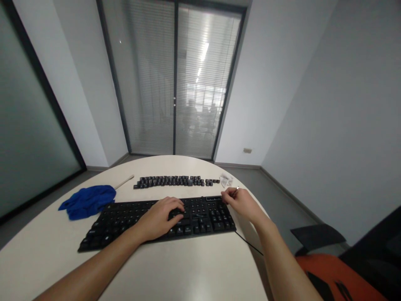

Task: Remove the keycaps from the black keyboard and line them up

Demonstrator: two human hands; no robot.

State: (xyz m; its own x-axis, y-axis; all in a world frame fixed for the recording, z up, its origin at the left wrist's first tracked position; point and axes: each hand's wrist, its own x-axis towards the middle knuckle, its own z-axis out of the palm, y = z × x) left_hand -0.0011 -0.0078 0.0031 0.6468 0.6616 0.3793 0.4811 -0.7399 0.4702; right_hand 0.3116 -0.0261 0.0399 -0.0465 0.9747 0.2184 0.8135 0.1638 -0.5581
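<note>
One long black keyboard (200, 216) with thin black cable (249, 243)

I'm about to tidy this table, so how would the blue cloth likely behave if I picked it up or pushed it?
The blue cloth would probably hang floppy, since it lies in loose, rumpled folds. It is likely light, as it looks like soft fabric. Pushed, it would probably bunch up rather than roll, being spread low on the table.

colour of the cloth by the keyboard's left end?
Blue cloth, no pattern visible; shows best in the head view, beside the black keyboard.
</note>
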